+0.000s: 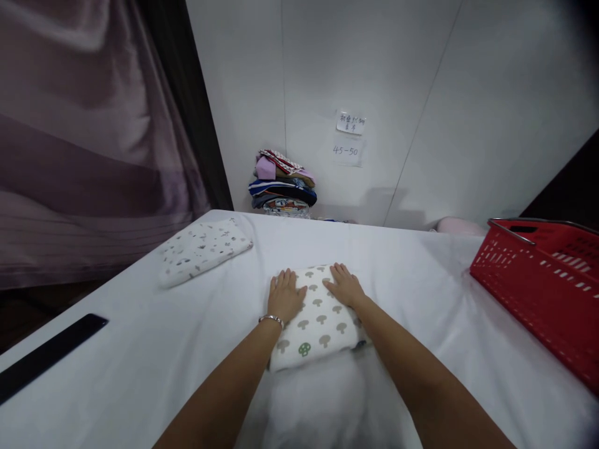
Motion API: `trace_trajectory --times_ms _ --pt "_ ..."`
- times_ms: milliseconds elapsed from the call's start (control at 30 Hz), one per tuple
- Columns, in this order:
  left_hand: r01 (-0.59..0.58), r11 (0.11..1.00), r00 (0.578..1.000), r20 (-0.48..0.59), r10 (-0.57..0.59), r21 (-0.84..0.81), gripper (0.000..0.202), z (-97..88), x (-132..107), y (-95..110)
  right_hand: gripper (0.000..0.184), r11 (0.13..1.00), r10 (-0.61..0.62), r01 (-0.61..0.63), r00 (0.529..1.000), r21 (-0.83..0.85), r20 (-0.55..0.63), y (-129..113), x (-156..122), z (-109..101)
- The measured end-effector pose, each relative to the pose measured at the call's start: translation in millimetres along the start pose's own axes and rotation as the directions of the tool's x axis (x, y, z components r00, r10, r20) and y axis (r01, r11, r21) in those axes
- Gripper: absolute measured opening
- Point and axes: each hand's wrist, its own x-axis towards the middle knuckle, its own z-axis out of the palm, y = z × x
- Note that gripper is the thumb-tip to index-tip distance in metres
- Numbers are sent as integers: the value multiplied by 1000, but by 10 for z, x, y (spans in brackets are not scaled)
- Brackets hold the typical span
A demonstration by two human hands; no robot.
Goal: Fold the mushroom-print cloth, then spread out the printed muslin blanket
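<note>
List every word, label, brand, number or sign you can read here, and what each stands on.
"45-50": handwritten on the lower paper on the wall.
Upper paper: two handwritten lines of characters, too blurred to read surely.
Mushroom-print cloth: pictures only, no lettering visible.

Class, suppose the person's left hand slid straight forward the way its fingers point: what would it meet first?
After crossing the white tabletop, the left hand would probably meet the stack of folded fabrics near the wall, though depth beyond the tabletop's far edge is unclear.
</note>
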Motion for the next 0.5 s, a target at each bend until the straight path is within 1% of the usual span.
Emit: trace_trajectory --times_ms 67,133,200,267,300,333,400,433,500 --pt "6 1000 1000 9 -6 29 63 -4 3 8 68 1000 -6 6 1000 13 29 -9 -21 -35" --pt "8 999 1000 23 -9 48 63 -19 17 7 66 999 -11 10 999 41 41 4 -106 -49" --pt "5 999 999 52 -7 38 62 -49 37 -9 65 994 2 -4 1000 107 20 60 -272 -22" --pt "9 1000 997 77 -8 -2 61 -94 47 -41 63 974 50 -40 998 224 -37 153 -508 43" --pt "26 999 997 68 -24 -23 59 -118 43 -62 61 954 86 -61 994 295 -71 206 -640 84" --pt "57 997 998 43 -55 -45 58 -141 30 -87 60 927 125 -79 987 368 -102 256 -773 126" --pt "164 981 986 -19 -167 -107 57 -177 -20 -140 61 856 205 -108 969 506 -141 335 -1015 200" --pt "229 962 971 -34 -236 -147 57 -189 -52 -166 63 811 246 -123 959 573 -143 357 -1114 225" --pt "332 914 938 -17 -345 -233 59 -206 -118 -210 69 701 330 -160 937 695 -117 364 -1250 245"
